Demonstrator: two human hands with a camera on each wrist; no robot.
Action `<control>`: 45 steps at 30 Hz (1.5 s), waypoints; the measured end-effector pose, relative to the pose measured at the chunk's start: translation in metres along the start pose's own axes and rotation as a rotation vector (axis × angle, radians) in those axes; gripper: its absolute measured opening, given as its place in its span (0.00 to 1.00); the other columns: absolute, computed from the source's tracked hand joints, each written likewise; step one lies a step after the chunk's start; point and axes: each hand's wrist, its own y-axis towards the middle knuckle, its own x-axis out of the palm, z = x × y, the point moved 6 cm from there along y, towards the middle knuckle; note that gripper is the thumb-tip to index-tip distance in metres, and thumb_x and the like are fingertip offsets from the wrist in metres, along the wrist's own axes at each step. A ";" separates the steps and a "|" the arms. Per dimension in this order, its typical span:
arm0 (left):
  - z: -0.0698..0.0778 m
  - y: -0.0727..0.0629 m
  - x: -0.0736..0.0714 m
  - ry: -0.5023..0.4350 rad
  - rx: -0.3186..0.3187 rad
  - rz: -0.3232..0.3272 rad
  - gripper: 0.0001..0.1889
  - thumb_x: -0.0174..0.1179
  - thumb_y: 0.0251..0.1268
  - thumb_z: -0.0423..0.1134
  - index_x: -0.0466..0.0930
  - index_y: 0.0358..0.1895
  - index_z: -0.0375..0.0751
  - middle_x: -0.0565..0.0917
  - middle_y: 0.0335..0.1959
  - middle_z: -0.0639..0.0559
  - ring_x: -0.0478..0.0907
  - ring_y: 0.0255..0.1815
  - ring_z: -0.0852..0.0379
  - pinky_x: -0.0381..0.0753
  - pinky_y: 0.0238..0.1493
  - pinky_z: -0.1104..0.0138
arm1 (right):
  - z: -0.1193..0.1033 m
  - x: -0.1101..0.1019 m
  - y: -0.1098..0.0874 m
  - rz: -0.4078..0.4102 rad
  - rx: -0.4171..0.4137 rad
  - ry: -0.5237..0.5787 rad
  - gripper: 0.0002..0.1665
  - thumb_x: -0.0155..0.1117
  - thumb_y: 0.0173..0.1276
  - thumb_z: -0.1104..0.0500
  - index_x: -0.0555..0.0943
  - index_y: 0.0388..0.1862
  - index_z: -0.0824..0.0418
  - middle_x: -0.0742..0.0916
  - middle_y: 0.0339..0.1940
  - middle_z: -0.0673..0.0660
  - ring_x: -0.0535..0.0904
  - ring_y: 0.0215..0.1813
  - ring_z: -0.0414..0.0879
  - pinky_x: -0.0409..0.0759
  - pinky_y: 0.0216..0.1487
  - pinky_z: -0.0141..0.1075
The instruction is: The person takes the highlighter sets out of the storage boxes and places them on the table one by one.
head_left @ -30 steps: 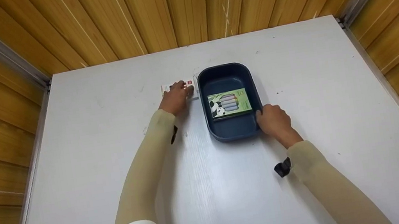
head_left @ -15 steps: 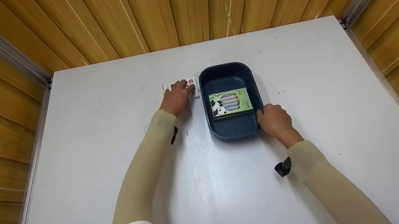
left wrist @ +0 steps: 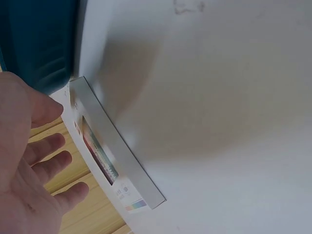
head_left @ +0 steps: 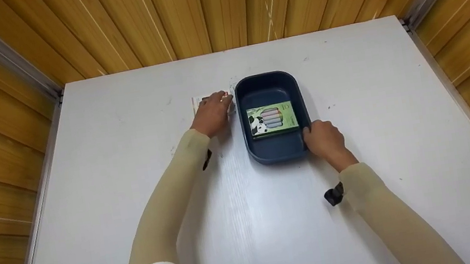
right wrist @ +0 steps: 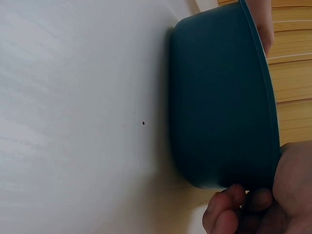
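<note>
A deep dark-blue plastic tub (head_left: 276, 150) stands on the table, holding a green box with pandas and coloured sticks printed on its lid (head_left: 284, 117). My right hand (head_left: 326, 140) grips the tub's near right side, thumb at the rim; in the right wrist view its fingers (right wrist: 224, 214) curl against the outer wall. Left of the tub lies a flat white box (left wrist: 117, 148) with a picture panel and a rainbow strip. Over it is my left hand (head_left: 211, 116), which hides much of it in the head view. The left wrist view shows those fingers (left wrist: 53, 165) spread and loosely bent, apart from the box.
The white table (head_left: 239, 224) carries small dark marks. Yellow wood-look panels (head_left: 221, 8) with grey corner posts close it in at the back and sides. In the left wrist view, the white box's end lies close to the tub.
My left hand has shifted slightly right over the white box, nearer the tub, covering more of its right part. The right hand keeps its grip, and the tub stays in place.
</note>
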 end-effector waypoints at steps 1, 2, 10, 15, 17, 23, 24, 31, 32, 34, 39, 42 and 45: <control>0.001 0.000 -0.001 0.008 0.007 0.008 0.22 0.49 0.72 0.33 0.68 0.67 0.40 0.71 0.67 0.41 0.66 0.71 0.46 0.69 0.67 0.47 | 0.000 0.000 0.000 -0.002 -0.001 0.000 0.24 0.42 0.75 0.52 0.79 0.37 0.69 0.83 0.32 0.63 0.77 0.30 0.52 0.71 0.27 0.40; 0.002 -0.001 -0.002 0.015 0.014 0.017 0.22 0.49 0.72 0.33 0.68 0.67 0.40 0.71 0.67 0.41 0.66 0.70 0.46 0.69 0.67 0.48 | 0.000 0.000 0.000 -0.003 -0.001 0.000 0.24 0.42 0.75 0.52 0.79 0.38 0.69 0.83 0.32 0.64 0.76 0.30 0.52 0.71 0.27 0.40; 0.010 -0.004 -0.009 0.032 0.034 0.055 0.23 0.50 0.71 0.33 0.65 0.68 0.37 0.71 0.66 0.41 0.67 0.69 0.47 0.68 0.68 0.50 | 0.000 0.000 0.002 0.006 -0.003 -0.009 0.25 0.42 0.75 0.52 0.79 0.39 0.71 0.84 0.35 0.66 0.77 0.31 0.52 0.72 0.28 0.41; 0.013 -0.005 -0.011 0.029 0.024 0.058 0.26 0.49 0.71 0.33 0.60 0.71 0.39 0.67 0.69 0.42 0.63 0.72 0.47 0.67 0.68 0.50 | 0.001 0.001 0.002 -0.002 0.004 -0.012 0.25 0.42 0.75 0.52 0.79 0.39 0.71 0.84 0.34 0.66 0.76 0.31 0.52 0.71 0.27 0.41; 0.015 -0.004 -0.012 0.028 0.028 0.065 0.26 0.48 0.71 0.33 0.59 0.71 0.39 0.67 0.69 0.42 0.63 0.72 0.48 0.67 0.68 0.50 | 0.002 0.001 0.001 -0.003 0.007 -0.014 0.25 0.42 0.75 0.52 0.79 0.40 0.71 0.84 0.34 0.66 0.77 0.31 0.52 0.71 0.27 0.40; 0.023 -0.004 -0.015 0.042 0.046 0.063 0.26 0.47 0.73 0.34 0.57 0.73 0.40 0.64 0.71 0.43 0.60 0.74 0.49 0.64 0.71 0.52 | 0.002 0.000 0.001 -0.011 0.008 -0.006 0.26 0.41 0.76 0.52 0.79 0.42 0.72 0.84 0.37 0.67 0.77 0.32 0.53 0.72 0.29 0.42; 0.025 -0.004 -0.015 0.044 0.048 0.058 0.26 0.46 0.73 0.35 0.57 0.73 0.40 0.64 0.72 0.43 0.60 0.74 0.49 0.63 0.72 0.52 | 0.002 0.000 0.001 -0.013 0.008 -0.004 0.26 0.41 0.76 0.52 0.79 0.43 0.72 0.85 0.38 0.67 0.77 0.33 0.53 0.73 0.29 0.42; 0.037 -0.003 -0.016 0.035 0.073 0.024 0.25 0.42 0.77 0.39 0.56 0.74 0.41 0.62 0.73 0.43 0.58 0.76 0.49 0.60 0.75 0.55 | 0.001 0.001 0.001 -0.020 0.012 0.004 0.26 0.41 0.76 0.52 0.78 0.45 0.73 0.84 0.38 0.67 0.77 0.34 0.53 0.73 0.31 0.43; 0.038 -0.002 -0.015 0.035 0.077 0.024 0.25 0.42 0.77 0.39 0.56 0.74 0.41 0.63 0.73 0.43 0.58 0.76 0.50 0.59 0.75 0.55 | 0.001 0.001 0.001 -0.018 0.010 0.005 0.26 0.41 0.76 0.52 0.78 0.44 0.73 0.84 0.38 0.67 0.77 0.33 0.53 0.73 0.31 0.43; 0.041 -0.001 -0.015 0.033 0.091 0.030 0.25 0.41 0.78 0.40 0.57 0.74 0.40 0.64 0.72 0.43 0.60 0.75 0.49 0.59 0.75 0.56 | 0.000 0.000 0.001 -0.008 0.001 -0.001 0.25 0.42 0.76 0.52 0.78 0.44 0.73 0.85 0.38 0.68 0.77 0.33 0.53 0.74 0.31 0.43; 0.046 -0.001 -0.014 0.017 0.124 0.040 0.26 0.43 0.76 0.41 0.58 0.73 0.39 0.65 0.72 0.42 0.62 0.74 0.47 0.60 0.75 0.56 | 0.000 -0.001 0.001 0.006 -0.005 -0.007 0.25 0.43 0.76 0.53 0.79 0.43 0.73 0.85 0.38 0.69 0.78 0.32 0.53 0.75 0.30 0.44; 0.048 0.000 -0.012 0.007 0.132 0.033 0.26 0.45 0.76 0.42 0.58 0.73 0.39 0.65 0.72 0.42 0.62 0.74 0.47 0.60 0.75 0.56 | 0.000 0.000 0.001 0.002 0.002 0.001 0.25 0.42 0.75 0.53 0.79 0.43 0.73 0.85 0.37 0.68 0.78 0.32 0.53 0.74 0.31 0.43; 0.050 0.000 -0.011 0.010 0.140 0.025 0.27 0.46 0.75 0.43 0.58 0.73 0.39 0.65 0.71 0.42 0.63 0.73 0.48 0.62 0.74 0.57 | 0.000 0.001 0.001 -0.003 0.005 0.006 0.25 0.42 0.75 0.52 0.79 0.43 0.72 0.85 0.37 0.67 0.78 0.32 0.53 0.74 0.30 0.43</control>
